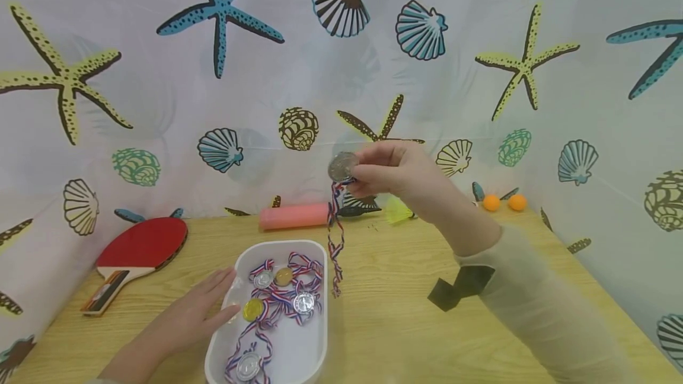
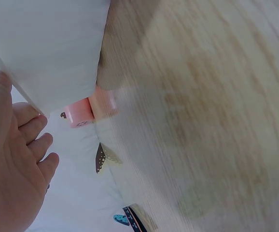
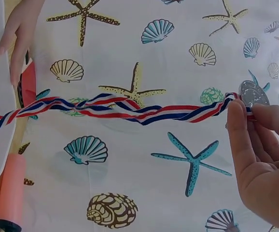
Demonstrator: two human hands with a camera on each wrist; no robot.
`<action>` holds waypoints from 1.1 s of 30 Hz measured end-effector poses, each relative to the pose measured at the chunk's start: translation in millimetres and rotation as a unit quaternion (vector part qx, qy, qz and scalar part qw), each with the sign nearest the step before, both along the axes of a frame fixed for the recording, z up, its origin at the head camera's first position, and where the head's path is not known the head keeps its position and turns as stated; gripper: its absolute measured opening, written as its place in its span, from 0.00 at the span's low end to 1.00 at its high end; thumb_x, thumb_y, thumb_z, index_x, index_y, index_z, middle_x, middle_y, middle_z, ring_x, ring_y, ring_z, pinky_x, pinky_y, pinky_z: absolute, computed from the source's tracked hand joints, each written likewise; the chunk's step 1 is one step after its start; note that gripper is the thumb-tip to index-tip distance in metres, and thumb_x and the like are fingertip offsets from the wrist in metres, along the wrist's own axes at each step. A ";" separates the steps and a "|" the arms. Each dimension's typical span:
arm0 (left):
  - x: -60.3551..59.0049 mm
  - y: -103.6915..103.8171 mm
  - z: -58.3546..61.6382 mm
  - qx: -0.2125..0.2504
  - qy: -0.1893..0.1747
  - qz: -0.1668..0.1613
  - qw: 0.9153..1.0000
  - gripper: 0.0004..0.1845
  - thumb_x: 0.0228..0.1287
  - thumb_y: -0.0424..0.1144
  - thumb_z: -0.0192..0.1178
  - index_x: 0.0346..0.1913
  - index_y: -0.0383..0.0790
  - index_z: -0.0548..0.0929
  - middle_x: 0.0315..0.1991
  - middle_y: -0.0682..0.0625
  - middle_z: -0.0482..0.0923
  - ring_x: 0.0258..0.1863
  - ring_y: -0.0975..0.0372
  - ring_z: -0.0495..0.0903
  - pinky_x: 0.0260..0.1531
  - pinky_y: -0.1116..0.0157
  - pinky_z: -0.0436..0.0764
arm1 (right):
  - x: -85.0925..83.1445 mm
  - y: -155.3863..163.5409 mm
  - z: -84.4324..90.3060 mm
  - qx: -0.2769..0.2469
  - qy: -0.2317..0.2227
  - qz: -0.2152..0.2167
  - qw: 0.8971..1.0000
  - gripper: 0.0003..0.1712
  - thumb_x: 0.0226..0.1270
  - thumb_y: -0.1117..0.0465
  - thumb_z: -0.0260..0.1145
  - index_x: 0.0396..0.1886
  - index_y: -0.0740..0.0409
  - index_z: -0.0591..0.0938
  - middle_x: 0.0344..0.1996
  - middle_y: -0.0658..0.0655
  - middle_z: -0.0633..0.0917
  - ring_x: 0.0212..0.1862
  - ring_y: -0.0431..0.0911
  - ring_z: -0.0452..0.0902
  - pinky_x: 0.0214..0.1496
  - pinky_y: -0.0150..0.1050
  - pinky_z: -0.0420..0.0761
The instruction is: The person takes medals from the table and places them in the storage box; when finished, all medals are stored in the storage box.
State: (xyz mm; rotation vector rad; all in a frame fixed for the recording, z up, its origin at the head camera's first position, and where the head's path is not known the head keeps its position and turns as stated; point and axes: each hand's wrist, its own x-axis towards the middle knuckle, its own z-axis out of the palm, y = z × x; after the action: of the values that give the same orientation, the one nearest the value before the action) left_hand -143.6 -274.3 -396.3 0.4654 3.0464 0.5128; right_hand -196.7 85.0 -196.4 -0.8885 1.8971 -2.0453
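Right, your left hand lies flat with fingers straight against the near left rim of the white tray. Inside the tray, just past your fingertips, sit a gold medal, several silver ones and a tangle of striped ribbons. Beyond and above it your right hand pinches a silver medal between thumb and fingers, its ribbon dangling toward the tray's far corner. Past that hand lies a pink roll; left of it, a red paddle. Your right wrist view shows the ribbon twisted along its length; your left wrist view shows only the tray's outer wall, blurred.
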 end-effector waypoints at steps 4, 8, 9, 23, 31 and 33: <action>0.9 -0.4 0.2 0.003 0.007 -0.002 1.000 0.40 0.62 0.59 0.51 0.67 0.32 0.60 0.66 0.35 0.57 0.65 0.40 0.54 0.56 0.41 0.61 | 3.3 -13.0 2.3 -0.017 -0.010 0.033 0.999 0.09 0.60 0.76 0.57 0.34 0.64 0.81 0.32 0.59 0.83 0.30 0.46 0.82 0.42 0.45 0.80; 1.3 -0.1 0.6 0.002 0.006 -0.003 1.000 0.40 0.62 0.59 0.52 0.67 0.32 0.60 0.66 0.35 0.56 0.65 0.40 0.54 0.56 0.41 0.61 | 8.3 -25.7 3.5 -0.037 -0.018 0.073 0.996 0.10 0.60 0.78 0.56 0.34 0.65 0.81 0.32 0.60 0.83 0.29 0.47 0.82 0.43 0.49 0.80; 1.5 0.1 0.8 0.002 0.005 -0.002 1.000 0.40 0.62 0.59 0.52 0.67 0.32 0.60 0.66 0.35 0.56 0.65 0.40 0.54 0.56 0.41 0.61 | 9.7 -28.4 3.9 -0.037 -0.018 0.080 0.996 0.10 0.60 0.78 0.56 0.34 0.65 0.81 0.32 0.60 0.83 0.29 0.47 0.82 0.43 0.49 0.80; 1.3 0.9 2.6 -0.001 -0.018 0.007 1.000 0.41 0.63 0.60 0.50 0.68 0.33 0.58 0.68 0.35 0.54 0.65 0.41 0.52 0.56 0.40 0.59 | 22.1 -39.8 14.7 -0.031 0.020 0.119 0.992 0.10 0.60 0.78 0.56 0.33 0.64 0.81 0.29 0.59 0.83 0.28 0.47 0.81 0.40 0.48 0.81; 1.1 0.6 2.6 0.001 -0.012 0.002 1.000 0.40 0.63 0.59 0.51 0.68 0.33 0.59 0.67 0.34 0.54 0.65 0.40 0.52 0.56 0.40 0.60 | 26.9 -37.9 21.6 -0.035 0.032 0.122 0.991 0.09 0.60 0.77 0.56 0.33 0.65 0.80 0.29 0.60 0.83 0.28 0.48 0.81 0.40 0.49 0.80; 1.4 0.9 2.5 0.001 -0.010 0.002 1.000 0.40 0.63 0.59 0.51 0.68 0.33 0.59 0.67 0.35 0.55 0.65 0.40 0.52 0.56 0.40 0.59 | 27.0 -38.3 21.2 -0.033 0.032 0.126 0.991 0.09 0.60 0.78 0.56 0.33 0.64 0.80 0.29 0.59 0.83 0.28 0.47 0.81 0.40 0.49 0.81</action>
State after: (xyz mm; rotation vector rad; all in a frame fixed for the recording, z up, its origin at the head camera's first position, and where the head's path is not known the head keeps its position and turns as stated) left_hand -142.2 -273.4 -393.8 0.4524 3.0294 0.5186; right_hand -169.7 46.7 -175.2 -1.1596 1.6567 -1.9577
